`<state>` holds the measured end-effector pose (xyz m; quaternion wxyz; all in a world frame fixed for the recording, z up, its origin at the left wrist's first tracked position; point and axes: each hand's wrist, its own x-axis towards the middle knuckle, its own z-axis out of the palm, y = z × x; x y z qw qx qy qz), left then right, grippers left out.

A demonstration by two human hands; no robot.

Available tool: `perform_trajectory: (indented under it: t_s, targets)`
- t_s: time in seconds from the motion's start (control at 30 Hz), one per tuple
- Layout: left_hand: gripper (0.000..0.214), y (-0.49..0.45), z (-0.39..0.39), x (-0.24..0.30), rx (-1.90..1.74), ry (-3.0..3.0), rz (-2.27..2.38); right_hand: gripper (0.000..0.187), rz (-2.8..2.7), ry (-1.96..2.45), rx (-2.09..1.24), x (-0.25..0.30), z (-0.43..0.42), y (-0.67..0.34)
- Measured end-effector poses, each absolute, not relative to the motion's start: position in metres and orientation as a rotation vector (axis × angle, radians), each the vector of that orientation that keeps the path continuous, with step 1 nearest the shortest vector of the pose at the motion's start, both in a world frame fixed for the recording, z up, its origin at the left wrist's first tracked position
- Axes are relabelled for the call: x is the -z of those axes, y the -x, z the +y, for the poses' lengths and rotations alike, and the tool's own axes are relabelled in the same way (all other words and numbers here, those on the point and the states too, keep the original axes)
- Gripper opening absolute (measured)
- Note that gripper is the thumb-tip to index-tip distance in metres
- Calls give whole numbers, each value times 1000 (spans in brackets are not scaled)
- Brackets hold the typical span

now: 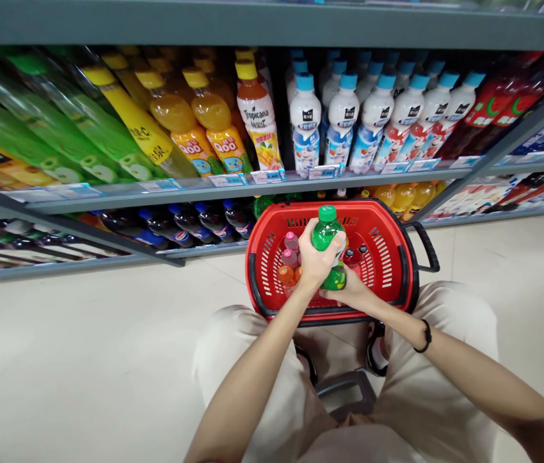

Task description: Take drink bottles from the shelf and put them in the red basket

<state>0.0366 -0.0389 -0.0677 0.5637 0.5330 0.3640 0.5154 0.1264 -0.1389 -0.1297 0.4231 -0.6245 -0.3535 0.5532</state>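
Note:
A small green bottle (326, 235) with a green cap is held upright over a red shopping basket (388, 257). My left hand (317, 260) wraps round the bottle's middle from the left. Under the bottle's base my right hand (352, 290) cups it, fingers closed against it. Inside the basket stand two pink-capped bottles (290, 249) and an orange bottle (286, 275) at the left, with dark-capped ones at the right. The basket sits on the floor between my knees, in front of the shelving.
Store shelves (262, 186) run across the top, packed with green, yellow, orange juice and white blue-capped bottles. A lower shelf holds dark cola bottles (180, 225). The basket's black handle (426, 247) sticks out to the right. Pale tiled floor lies left and right.

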Motion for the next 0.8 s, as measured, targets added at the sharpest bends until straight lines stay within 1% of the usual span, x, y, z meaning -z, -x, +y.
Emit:
perform_trajectory:
  t_s: [0.2, 0.33, 0.8]
  targets:
    - [45, -37, -39, 68, -1217, -1249, 874, 63, -875, 1570, -1440, 126, -139, -126]
    - [43, -37, -40, 65, -1214, -1234, 847, 64, -869, 1577, -1419, 127, -139, -126]
    - [43, -37, -41, 65, -1210, -1264, 860, 60, -895, 1574, -1407, 125, -139, -127]
